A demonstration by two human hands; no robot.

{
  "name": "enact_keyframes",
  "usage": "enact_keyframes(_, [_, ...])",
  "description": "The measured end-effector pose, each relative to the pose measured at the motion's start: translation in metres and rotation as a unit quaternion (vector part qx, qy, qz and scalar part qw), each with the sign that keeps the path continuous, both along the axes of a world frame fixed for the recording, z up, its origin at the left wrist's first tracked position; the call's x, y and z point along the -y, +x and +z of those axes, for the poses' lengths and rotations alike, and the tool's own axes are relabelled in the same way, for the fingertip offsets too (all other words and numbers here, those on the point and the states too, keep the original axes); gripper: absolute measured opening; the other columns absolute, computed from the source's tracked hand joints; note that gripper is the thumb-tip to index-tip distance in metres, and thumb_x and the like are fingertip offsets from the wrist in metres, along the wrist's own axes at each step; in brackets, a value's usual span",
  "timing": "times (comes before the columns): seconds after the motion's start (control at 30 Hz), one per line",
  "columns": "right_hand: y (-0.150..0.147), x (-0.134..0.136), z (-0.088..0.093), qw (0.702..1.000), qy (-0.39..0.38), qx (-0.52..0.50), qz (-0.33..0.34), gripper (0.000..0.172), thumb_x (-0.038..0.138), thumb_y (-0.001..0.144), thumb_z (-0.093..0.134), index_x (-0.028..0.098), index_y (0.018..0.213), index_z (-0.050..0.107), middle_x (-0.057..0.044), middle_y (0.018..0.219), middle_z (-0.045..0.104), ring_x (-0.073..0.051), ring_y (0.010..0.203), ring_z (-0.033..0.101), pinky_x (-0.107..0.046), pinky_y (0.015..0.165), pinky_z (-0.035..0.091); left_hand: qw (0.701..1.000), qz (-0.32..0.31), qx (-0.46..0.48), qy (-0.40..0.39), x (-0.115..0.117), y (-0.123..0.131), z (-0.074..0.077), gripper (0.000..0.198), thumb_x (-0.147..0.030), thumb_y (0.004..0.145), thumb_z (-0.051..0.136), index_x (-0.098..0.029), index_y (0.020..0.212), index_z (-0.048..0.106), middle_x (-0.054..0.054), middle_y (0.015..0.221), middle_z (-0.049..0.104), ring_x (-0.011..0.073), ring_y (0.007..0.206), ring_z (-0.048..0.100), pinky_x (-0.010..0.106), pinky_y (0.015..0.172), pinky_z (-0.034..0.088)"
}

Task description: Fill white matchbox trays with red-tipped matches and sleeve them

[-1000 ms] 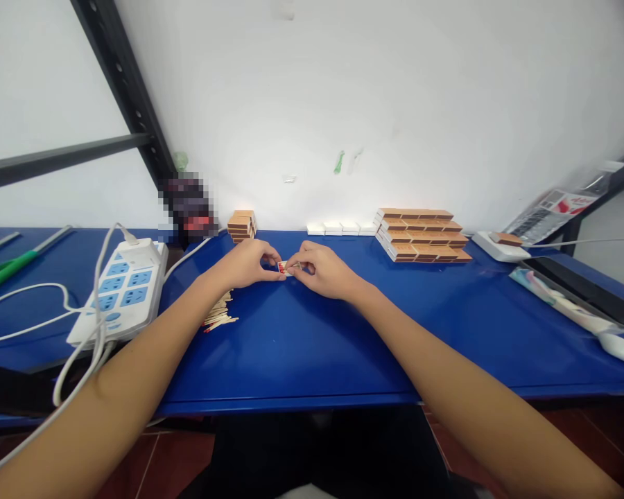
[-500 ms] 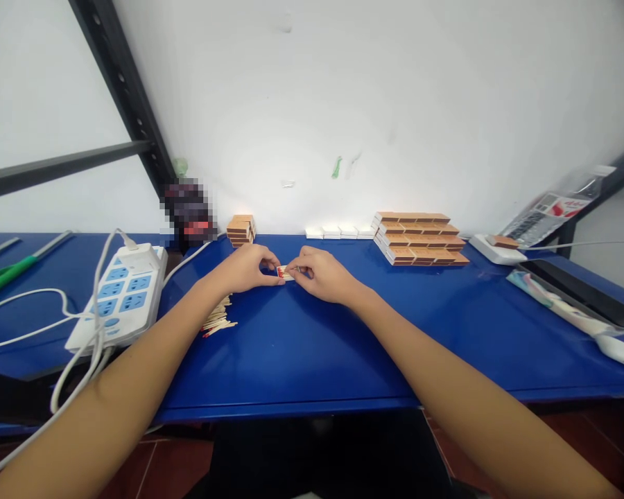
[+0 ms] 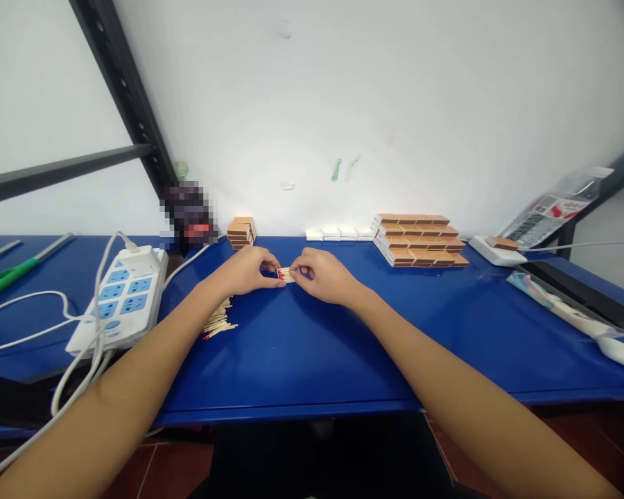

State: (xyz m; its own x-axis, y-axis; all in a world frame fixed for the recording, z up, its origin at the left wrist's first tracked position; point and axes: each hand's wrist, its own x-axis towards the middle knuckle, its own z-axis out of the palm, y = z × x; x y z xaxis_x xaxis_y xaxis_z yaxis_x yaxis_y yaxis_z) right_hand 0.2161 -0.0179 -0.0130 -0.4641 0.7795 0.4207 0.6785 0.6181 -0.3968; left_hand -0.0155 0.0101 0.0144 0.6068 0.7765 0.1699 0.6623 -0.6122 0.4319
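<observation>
Small and white, a matchbox tray with red-headed matches lying in it is between my two hands above the blue table. My left hand pinches its left end between thumb and fingers. At its right end, my right hand has thumb and fingers closed over the rim, partly covering the matches' plain ends. Beside my left wrist lies a pile of loose matches, partly hidden by the forearm.
Brown matchboxes are stacked in steps at the back right; a smaller stack stands back left. White trays line the wall. A power strip with cables lies left. At right are a plastic bottle and a dark phone-like slab.
My right fingertips have shifted slightly right along the tray, so more of the matches shows. My left hand keeps its grip in nearly the same place.
</observation>
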Motion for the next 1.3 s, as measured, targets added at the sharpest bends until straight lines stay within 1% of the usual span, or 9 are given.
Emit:
enact_keyframes(0.1, [-0.002, -0.010, 0.006, 0.999, 0.004, -0.016, -0.028, 0.016, 0.022, 0.095, 0.062, 0.018, 0.090, 0.077, -0.002, 0.082, 0.061, -0.014, 0.074, 0.054, -0.028, 0.070, 0.037, 1.000, -0.011, -0.007, 0.007, 0.001, 0.002, 0.000, 0.032, -0.048, 0.080, 0.083, -0.020, 0.095, 0.083, 0.006, 0.095, 0.078, 0.0219, 0.086, 0.070, 0.030, 0.075, 0.048])
enact_keyframes(0.27, [-0.018, -0.046, 0.026, 0.998, 0.020, 0.047, -0.045, 0.015, 0.022, 0.096, 0.064, 0.017, 0.089, 0.076, -0.005, 0.087, 0.066, -0.017, 0.080, 0.057, -0.030, 0.073, 0.037, 1.000, -0.013, -0.008, 0.018, 0.003, 0.006, -0.002, 0.029, -0.048, 0.083, 0.080, -0.020, 0.094, 0.082, 0.004, 0.094, 0.078, 0.0210, 0.083, 0.069, 0.030, 0.072, 0.046])
enact_keyframes(0.43, [-0.066, -0.093, 0.049, 0.993, 0.080, 0.082, -0.001, 0.026, 0.036, 0.098, 0.071, 0.016, 0.115, 0.073, -0.009, 0.112, 0.068, -0.020, 0.093, 0.061, -0.031, 0.078, 0.042, 1.000, -0.017, -0.003, 0.004, 0.006, 0.009, -0.005, 0.025, -0.045, 0.086, 0.079, -0.021, 0.094, 0.081, 0.003, 0.090, 0.078, 0.0207, 0.082, 0.069, 0.031, 0.073, 0.047])
enact_keyframes(0.57, [-0.103, -0.120, 0.056, 0.976, 0.123, 0.179, 0.014, 0.030, 0.035, 0.094, 0.076, 0.013, 0.113, 0.070, -0.015, 0.124, 0.066, -0.026, 0.106, 0.061, -0.034, 0.081, 0.046, 1.000, -0.005, -0.001, 0.006, 0.007, 0.009, -0.007, 0.027, -0.045, 0.084, 0.081, -0.020, 0.093, 0.079, 0.004, 0.090, 0.078, 0.0210, 0.080, 0.068, 0.032, 0.070, 0.046])
enact_keyframes(0.87, [-0.113, -0.128, 0.061, 0.961, 0.121, 0.250, 0.022, 0.025, 0.035, 0.102, 0.067, 0.011, 0.109, 0.072, -0.016, 0.119, 0.068, -0.025, 0.100, 0.062, -0.034, 0.077, 0.043, 1.000, -0.013, -0.011, 0.010, 0.008, 0.009, -0.006, 0.026, -0.045, 0.085, 0.080, -0.021, 0.092, 0.079, 0.004, 0.089, 0.076, 0.0209, 0.080, 0.066, 0.032, 0.069, 0.045])
enact_keyframes(1.0, [-0.098, -0.118, 0.076, 0.962, 0.149, 0.229, 0.026, 0.027, 0.031, 0.110, 0.054, 0.012, 0.110, 0.073, -0.015, 0.118, 0.068, -0.024, 0.100, 0.060, -0.033, 0.075, 0.038, 1.000, -0.010, -0.001, 0.010, 0.007, 0.009, -0.007, 0.028, -0.047, 0.084, 0.081, -0.022, 0.098, 0.081, 0.005, 0.091, 0.074, 0.0222, 0.085, 0.067, 0.032, 0.073, 0.048])
enact_keyframes(1.13, [-0.044, -0.096, 0.089, 0.963, 0.179, 0.202, -0.015, 0.035, 0.039, 0.111, 0.051, 0.012, 0.110, 0.073, -0.015, 0.113, 0.066, -0.026, 0.103, 0.058, -0.034, 0.075, 0.036, 1.000, -0.011, 0.000, 0.011, 0.007, 0.008, -0.005, 0.028, -0.046, 0.084, 0.081, -0.023, 0.098, 0.082, 0.005, 0.092, 0.074, 0.0212, 0.084, 0.067, 0.031, 0.073, 0.049])
enact_keyframes(1.2, [-0.004, -0.077, 0.085, 0.963, 0.160, 0.213, -0.040, 0.038, 0.042, 0.110, 0.053, 0.012, 0.103, 0.075, -0.015, 0.105, 0.066, -0.026, 0.097, 0.058, -0.034, 0.073, 0.036, 1.000, -0.013, -0.002, 0.012, 0.008, 0.009, -0.004, 0.027, -0.045, 0.084, 0.080, -0.022, 0.098, 0.082, 0.005, 0.093, 0.074, 0.0208, 0.084, 0.067, 0.031, 0.075, 0.050])
enact_keyframes(1.3, [0.056, -0.037, 0.061, 0.966, 0.108, 0.231, -0.034, 0.032, 0.041, 0.107, 0.058, 0.016, 0.102, 0.077, -0.012, 0.099, 0.066, -0.025, 0.089, 0.060, -0.035, 0.072, 0.039, 1.000, -0.005, -0.011, 0.013, 0.009, 0.009, -0.002, 0.027, -0.046, 0.085, 0.079, -0.022, 0.099, 0.081, 0.005, 0.095, 0.074, 0.0216, 0.086, 0.068, 0.031, 0.075, 0.050])
